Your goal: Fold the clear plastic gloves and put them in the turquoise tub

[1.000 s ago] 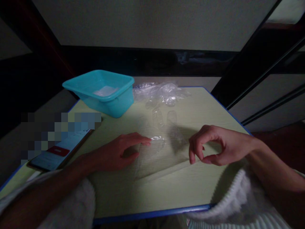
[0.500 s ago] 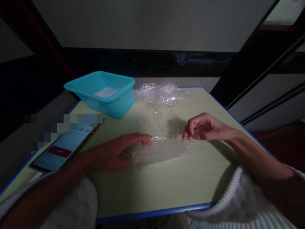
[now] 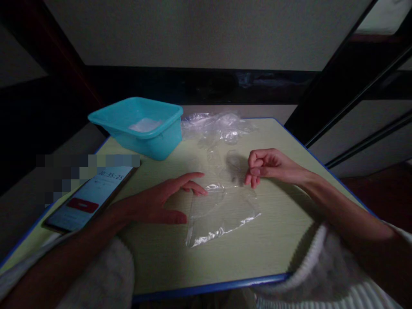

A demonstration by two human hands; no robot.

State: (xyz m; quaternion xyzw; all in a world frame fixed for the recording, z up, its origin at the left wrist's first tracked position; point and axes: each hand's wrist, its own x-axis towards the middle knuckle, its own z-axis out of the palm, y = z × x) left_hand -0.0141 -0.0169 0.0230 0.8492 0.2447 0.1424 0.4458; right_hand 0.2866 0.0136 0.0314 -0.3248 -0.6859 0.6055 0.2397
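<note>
A clear disposable plastic glove [image 3: 225, 210] lies flat on the table, finger shapes pointing away from me and its wide cuff spread towards me. At its left side is my left hand [image 3: 167, 197], open with fingers apart. The left fingertips rest on or just above the film; the thumb is by the cuff's left edge. My right hand [image 3: 265, 167] is curled at the glove's right side, thumb against the bent index finger. Nothing shows in that hand, and its lower fingertips are close to the glove's edge.
A turquoise plastic basin [image 3: 167, 137] with white material [image 3: 146, 125] inside stands at the back left. Beside it lies a heap of crumpled clear plastic [image 3: 222, 126]. A phone [image 3: 92, 195] with a lit timer lies at the left. The table [image 3: 180, 274] has a blue edge.
The glove's cuff has come down towards me and now lies flatter and wider. My right hand has come off the cuff and risen slightly. My left thumb has moved right.
</note>
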